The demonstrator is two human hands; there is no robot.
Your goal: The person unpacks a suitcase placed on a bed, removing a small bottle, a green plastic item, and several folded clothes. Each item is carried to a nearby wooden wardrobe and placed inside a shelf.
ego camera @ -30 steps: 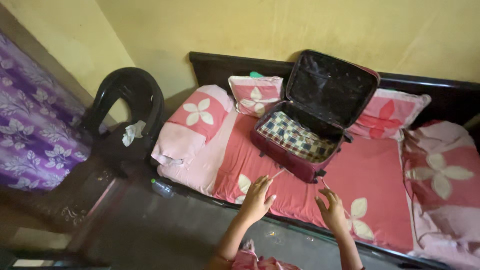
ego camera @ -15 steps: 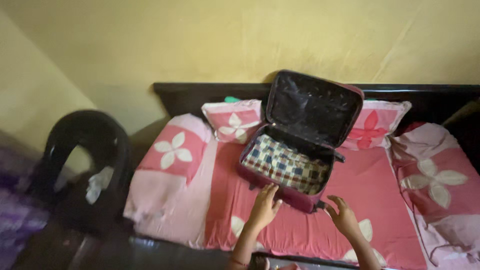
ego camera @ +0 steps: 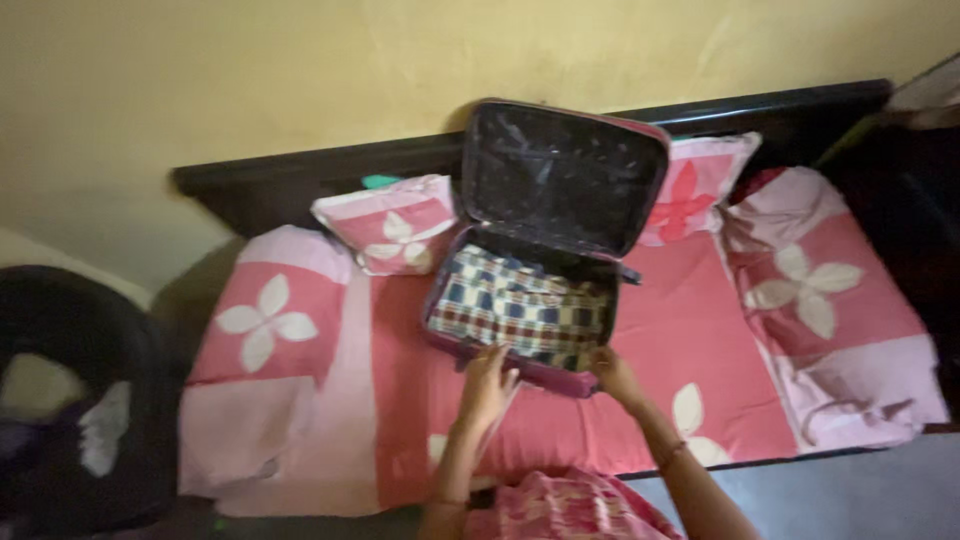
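Behind the suitcase (ego camera: 545,250) rim, right hand (ego camera: 612,372) fingertips hide

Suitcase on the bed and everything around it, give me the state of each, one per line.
Suitcase: lid open, propped upright.
Checked cloth: folded, packed inside.
Left hand: flat, touching the suitcase front edge.
Right hand: on the front corner.
Small pillow: leaning on the headboard.
Bedsheet: spread, rumpled at right.

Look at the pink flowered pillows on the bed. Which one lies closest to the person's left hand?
The small pillow by the headboard, just left of the open suitcase. It sits nearer the left hand than the other pillow, which lies partly behind the raised lid.
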